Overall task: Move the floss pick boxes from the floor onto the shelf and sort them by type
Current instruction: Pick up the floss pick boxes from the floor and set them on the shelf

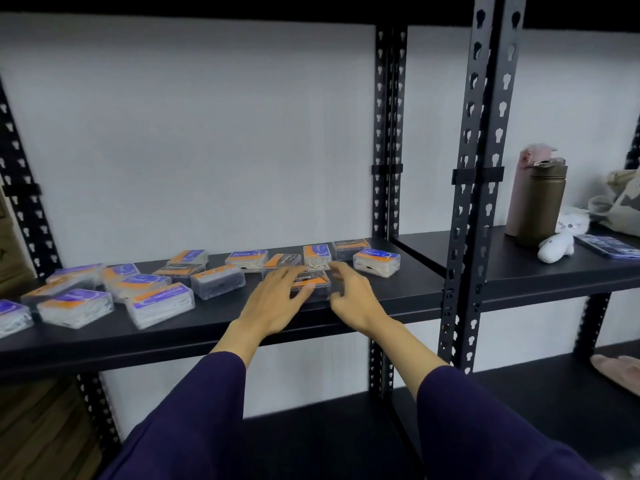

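A: Where are the hands?

B: Both are over one dark charcoal floss pick box (313, 284) near the front edge of the black shelf (242, 327). The left hand (277, 299) lies on its left end with the fingers spread and fairly straight, fingertips on the lid. The right hand (353, 296) is at its right end, fingers loosely curved; whether it touches the box I cannot tell.

A: And around that box?

B: Just behind it stands a clear box of white picks (316, 258) on end, with another charcoal box (282, 262) to its left and a clear box labelled "Round" (376, 262) to its right. Farther left, a cluster of clear blue-and-orange boxes (104, 296) lies scattered at different angles.

A: Anything else?

B: On the next shelf bay to the right, a brown bottle (542, 202) stands in front of a pink bottle (523, 188), beside a small white plush toy (564, 237).
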`<state>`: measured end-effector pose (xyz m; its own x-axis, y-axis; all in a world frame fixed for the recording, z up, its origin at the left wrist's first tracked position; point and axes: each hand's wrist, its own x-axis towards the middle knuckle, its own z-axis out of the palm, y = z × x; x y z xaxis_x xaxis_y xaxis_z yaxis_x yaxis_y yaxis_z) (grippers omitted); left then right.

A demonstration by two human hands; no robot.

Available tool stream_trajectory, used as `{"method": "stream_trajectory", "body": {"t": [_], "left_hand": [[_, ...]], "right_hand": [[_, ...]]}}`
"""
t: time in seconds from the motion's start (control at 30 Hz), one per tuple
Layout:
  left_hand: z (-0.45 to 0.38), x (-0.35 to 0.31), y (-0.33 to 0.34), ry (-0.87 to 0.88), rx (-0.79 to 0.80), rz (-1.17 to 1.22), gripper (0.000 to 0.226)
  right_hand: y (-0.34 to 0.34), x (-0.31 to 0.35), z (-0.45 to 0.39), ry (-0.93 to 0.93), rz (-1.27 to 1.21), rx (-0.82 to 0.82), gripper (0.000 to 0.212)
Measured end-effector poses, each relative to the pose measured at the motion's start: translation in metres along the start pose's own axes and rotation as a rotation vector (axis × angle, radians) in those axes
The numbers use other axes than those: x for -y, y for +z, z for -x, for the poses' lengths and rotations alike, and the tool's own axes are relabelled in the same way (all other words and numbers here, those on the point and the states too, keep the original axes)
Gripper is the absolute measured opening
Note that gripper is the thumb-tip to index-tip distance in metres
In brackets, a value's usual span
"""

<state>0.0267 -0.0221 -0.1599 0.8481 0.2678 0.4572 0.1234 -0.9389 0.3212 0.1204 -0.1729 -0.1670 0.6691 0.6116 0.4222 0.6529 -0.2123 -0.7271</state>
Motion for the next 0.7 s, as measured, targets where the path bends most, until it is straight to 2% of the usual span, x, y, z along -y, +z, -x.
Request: {"method": "stream_trajectory", "body": {"t": [0.07, 0.17, 0.27, 0.37, 0.5, 0.6, 0.7], "left_hand": [[0.003, 0.004, 0.003, -0.008, 0.037, 0.027, 0.057], [0.002, 0.004, 0.008, -0.033, -0.011, 0.014, 0.057], [0.001, 0.006, 0.010, -0.030, -0.039, -0.001, 0.056], [0.000, 0.007, 0.011, -0.030, -0.036, -0.016, 0.056], [-0.001, 0.007, 0.012, -0.028, -0.039, -0.019, 0.055], [0.000, 0.006, 0.012, -0.043, -0.059, -0.026, 0.053], [0.002, 0.002, 0.014, -0.087, -0.156, -0.052, 0.043]], "right_hand": [[-0.007, -0.005, -0.007, 0.014, 0.024, -0.107, 0.059], [-0.024, -0.014, -0.022, -0.002, 0.229, -0.226, 0.047], [-0.039, -0.034, -0.040, 0.069, 0.488, -0.213, 0.047], [-0.047, -0.057, -0.051, 0.212, 0.627, -0.151, 0.054], [-0.047, -0.060, -0.054, 0.305, 0.489, -0.122, 0.052], [-0.041, -0.050, -0.046, 0.261, 0.421, -0.159, 0.051], [-0.030, -0.038, -0.030, 0.171, 0.403, -0.164, 0.050]]}}
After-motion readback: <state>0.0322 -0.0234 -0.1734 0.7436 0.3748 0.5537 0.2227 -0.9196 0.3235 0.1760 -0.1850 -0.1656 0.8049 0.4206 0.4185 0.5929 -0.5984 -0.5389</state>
